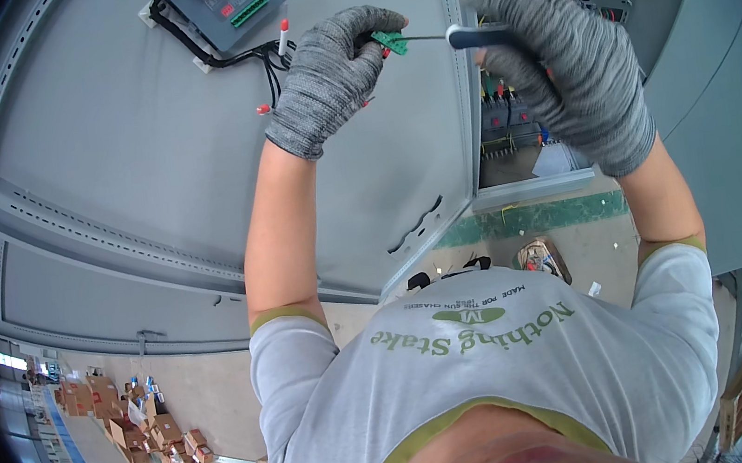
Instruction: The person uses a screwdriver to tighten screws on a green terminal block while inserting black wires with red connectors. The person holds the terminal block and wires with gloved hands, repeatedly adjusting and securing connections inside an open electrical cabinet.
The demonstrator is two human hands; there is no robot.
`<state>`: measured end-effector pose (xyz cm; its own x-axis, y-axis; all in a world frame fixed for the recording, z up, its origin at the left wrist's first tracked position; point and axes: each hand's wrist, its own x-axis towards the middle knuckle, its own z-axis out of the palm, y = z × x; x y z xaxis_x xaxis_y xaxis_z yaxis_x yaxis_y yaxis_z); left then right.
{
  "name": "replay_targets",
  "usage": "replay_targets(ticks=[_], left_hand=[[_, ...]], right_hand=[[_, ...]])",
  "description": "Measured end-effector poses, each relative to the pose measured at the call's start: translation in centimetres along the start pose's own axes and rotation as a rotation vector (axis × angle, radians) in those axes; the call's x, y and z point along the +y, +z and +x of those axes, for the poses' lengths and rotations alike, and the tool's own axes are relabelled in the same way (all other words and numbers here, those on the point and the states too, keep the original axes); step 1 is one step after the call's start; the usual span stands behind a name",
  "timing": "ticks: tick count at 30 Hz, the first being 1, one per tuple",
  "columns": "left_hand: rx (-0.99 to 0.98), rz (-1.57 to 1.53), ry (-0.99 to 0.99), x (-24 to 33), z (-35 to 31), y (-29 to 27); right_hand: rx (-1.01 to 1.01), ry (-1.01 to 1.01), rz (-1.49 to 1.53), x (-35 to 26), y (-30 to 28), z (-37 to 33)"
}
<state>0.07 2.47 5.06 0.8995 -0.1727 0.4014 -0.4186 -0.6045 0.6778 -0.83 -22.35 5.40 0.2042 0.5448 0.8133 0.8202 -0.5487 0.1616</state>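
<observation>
Both hands wear grey knit gloves. My left hand [327, 73] is closed on a small green terminal plug [390, 42], pinched at the fingertips. A screwdriver [478, 36] with a dark handle and white collar is gripped in my right hand [569, 65]; its thin shaft points left and its tip meets the green plug. Black wires [247, 56] with red-and-white end markers hang beside my left hand. They run along the edge of a grey control module [231, 6] on the cabinet door, which carries a green terminal strip [249, 10].
The grey cabinet door [120, 105] stands open on the left. Behind my right hand, the cabinet [534, 187] holds wiring and breakers. Another grey panel [727, 91] rises at right. Cardboard boxes [163, 427] lie on the floor at lower left, and a box of parts [543, 257] stands below the cabinet.
</observation>
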Motion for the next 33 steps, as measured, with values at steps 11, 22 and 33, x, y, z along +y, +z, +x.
replay_targets(ticks=[11, 22, 33], left_hand=[[0.035, 0.066, 0.042, -0.6, 0.1, 0.0], [0.018, 0.105, 0.056, -0.3, 0.1, -0.2], [0.063, 0.071, 0.048, -0.6, 0.2, 0.2]], right_hand=[[-0.022, -0.010, -0.039, 0.4, -0.1, 0.0], [-0.054, 0.052, -0.031, 0.3, 0.4, -1.1], [-0.049, -0.040, -0.160, -0.8, 0.4, -0.3]])
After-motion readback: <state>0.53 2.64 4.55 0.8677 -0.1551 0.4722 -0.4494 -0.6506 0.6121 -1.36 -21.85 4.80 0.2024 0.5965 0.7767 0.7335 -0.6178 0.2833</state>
